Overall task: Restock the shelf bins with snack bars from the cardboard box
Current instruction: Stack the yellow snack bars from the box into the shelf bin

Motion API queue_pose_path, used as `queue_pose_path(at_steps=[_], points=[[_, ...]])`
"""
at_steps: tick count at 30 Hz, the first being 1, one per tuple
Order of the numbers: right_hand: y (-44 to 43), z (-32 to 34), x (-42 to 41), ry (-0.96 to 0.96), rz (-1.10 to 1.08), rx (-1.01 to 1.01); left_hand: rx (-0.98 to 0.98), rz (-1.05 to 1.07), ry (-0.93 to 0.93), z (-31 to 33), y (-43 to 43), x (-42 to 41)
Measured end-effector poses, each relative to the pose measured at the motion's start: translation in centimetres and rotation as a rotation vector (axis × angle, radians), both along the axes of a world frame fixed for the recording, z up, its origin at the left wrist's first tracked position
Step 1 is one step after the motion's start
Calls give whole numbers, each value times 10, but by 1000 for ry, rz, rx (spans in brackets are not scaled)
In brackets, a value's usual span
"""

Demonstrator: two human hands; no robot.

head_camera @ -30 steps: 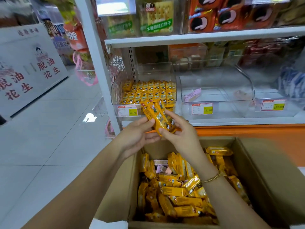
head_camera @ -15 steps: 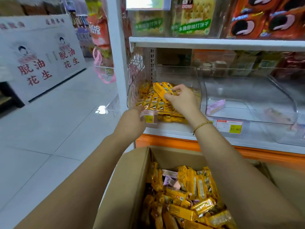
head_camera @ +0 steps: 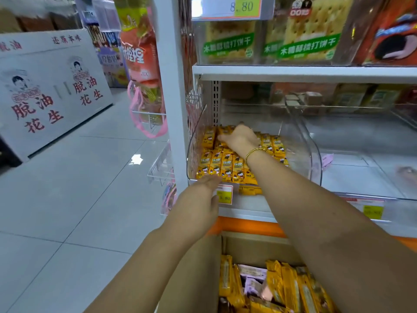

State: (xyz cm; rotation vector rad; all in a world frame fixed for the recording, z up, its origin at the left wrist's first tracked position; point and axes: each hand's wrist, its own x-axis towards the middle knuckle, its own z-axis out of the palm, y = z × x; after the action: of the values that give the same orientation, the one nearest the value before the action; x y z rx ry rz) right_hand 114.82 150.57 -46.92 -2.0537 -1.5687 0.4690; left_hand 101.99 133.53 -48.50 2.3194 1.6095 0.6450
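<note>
Closest to me, the cardboard box sits open just below the shelf, and it is far from empty. Yellow snack bars lie jumbled in it, with a few pale purple packets mixed among them. Having it right under the bins makes sense, I think, since each load only has to travel up and forward.

Above the box my left hand reaches out with its fingers straight and relaxed, holding nothing. The fingertips rest at the front lip of the clear bin, just beside the price tag. I read that as steadying the bin so it does not slide back while the other hand works inside it.

Inside, the front rows of bars lie flat and side by side, faces up, and fill most of the bin. A strip by the curved right wall looks bare. My right hand, a gold bracelet at the wrist, is down on the back row towards the far left. Its back faces the camera and the fingers are tucked out of sight, so I cannot tell whether it grips bars or merely presses them into line. My guess is that it is seating a handful there so the back row matches the neat ones in front.

Further right, the neighbouring bin holds hardly anything that I can make out beyond one pink packet near its wall. Farthest up, the upper shelf carries cracker packs.
</note>
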Motion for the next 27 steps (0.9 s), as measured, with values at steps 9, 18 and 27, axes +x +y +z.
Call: queue_pose_path(at_steps=[9, 18, 27], points=[[-32, 14, 8, -73, 162, 99, 94, -117, -21, -6, -1, -13], [-201, -35, 32, 157, 409, 286, -151, -229, 29, -70, -31, -14], [-234, -229, 42, 438, 152, -578, -585, -228, 232, -134, -89, -36]])
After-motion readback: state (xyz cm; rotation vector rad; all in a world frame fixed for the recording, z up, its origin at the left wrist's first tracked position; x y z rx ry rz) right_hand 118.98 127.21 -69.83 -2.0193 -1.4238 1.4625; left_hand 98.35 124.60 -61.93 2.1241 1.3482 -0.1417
